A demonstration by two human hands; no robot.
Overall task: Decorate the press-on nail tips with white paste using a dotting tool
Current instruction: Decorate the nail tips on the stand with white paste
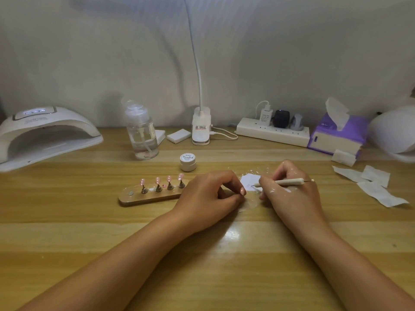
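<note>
On table: jar lidded | pump bottle, clear liquid | right hand grips dotting tool | left hand curled, hold unclear

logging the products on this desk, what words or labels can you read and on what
"Painted", on the jar lid; the smaller lines above and below it are too small to read.
Lamp clip: a label, blurred.
Charger: print too small to read.
Bottle: only a label's edge shows, unreadable.
Nail dryer: lit display, blurred.
Dotting tool: no print visible.
</note>
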